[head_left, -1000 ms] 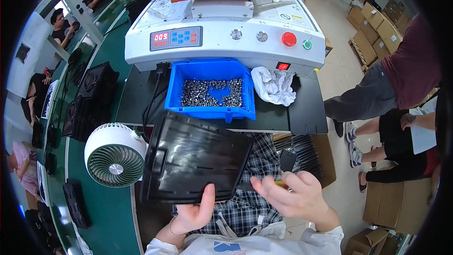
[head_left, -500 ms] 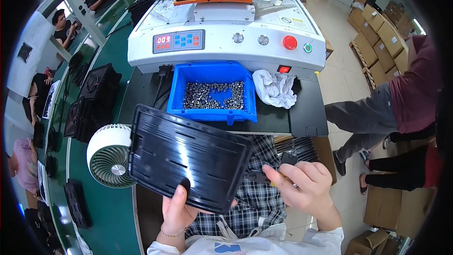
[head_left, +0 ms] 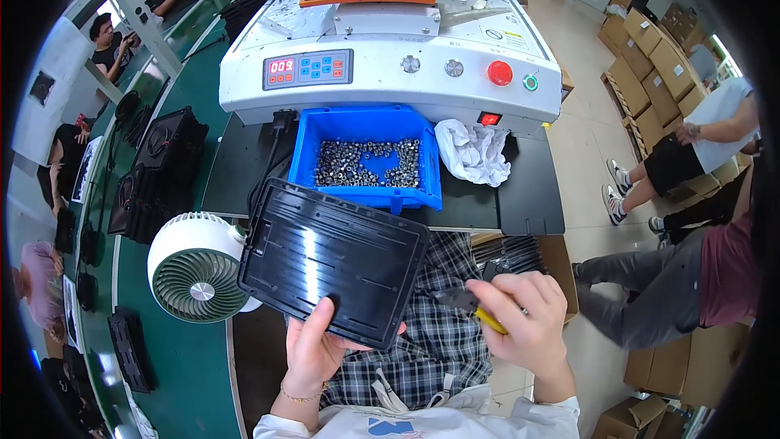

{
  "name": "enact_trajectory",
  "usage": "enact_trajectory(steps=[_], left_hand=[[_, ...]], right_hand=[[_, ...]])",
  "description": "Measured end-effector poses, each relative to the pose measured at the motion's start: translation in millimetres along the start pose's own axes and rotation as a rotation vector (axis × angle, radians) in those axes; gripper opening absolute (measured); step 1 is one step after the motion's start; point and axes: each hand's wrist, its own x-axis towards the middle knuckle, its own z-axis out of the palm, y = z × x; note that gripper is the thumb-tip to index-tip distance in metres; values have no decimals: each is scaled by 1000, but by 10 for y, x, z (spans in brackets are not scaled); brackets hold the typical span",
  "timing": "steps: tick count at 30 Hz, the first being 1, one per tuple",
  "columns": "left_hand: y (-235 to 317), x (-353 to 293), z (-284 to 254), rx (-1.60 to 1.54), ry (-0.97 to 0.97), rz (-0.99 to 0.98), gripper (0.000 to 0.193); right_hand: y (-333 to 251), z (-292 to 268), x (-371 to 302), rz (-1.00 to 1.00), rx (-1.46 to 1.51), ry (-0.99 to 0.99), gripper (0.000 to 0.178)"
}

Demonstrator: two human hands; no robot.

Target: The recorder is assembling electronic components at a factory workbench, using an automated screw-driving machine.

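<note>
Left hand point(head_left: 313, 351) shifted panel point(head_left: 345, 264); right hand point(head_left: 530, 321) holds yellow-handled tool point(head_left: 491, 320).

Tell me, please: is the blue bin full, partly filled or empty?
Partly filled: small metal parts lie over the floor of the bin, but bare blue shows among them.

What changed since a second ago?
The black panel tilted, its lower left corner now higher in view. More of the yellow-handled tool shows in the right hand. The co-worker in maroon moved down the picture. Nothing let go: left hand still holds the panel; blue bin unmoved.
</note>
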Motion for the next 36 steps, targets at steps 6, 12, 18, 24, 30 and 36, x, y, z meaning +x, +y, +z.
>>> enact_trajectory(steps=[6, 12, 18, 24, 30, 36], left_hand=[[-152, -70, -164, 26, -116, -27, 52], [-251, -79, -286, -63, -230, 7, 61], [-614, -60, -92, 7, -407, 290, 104], [-547, -26, -89, 1, -3, 401, 43], [-455, 3, -24, 155, 97, 527, 45], [-452, -18, -7, 300, 77, 583, 45]], right_hand=[[9, 223, -71, 476, 1214, 49, 33], [-165, 355, -38, 515, 1510, -36, 32], [-403, 560, -21, 414, 1403, 197, 32], [-245, 426, -56, 259, 987, -6, 56], [-282, 296, -63, 16, 351, -141, 63], [-410, 393, -60, 42, 221, -27, 62]])
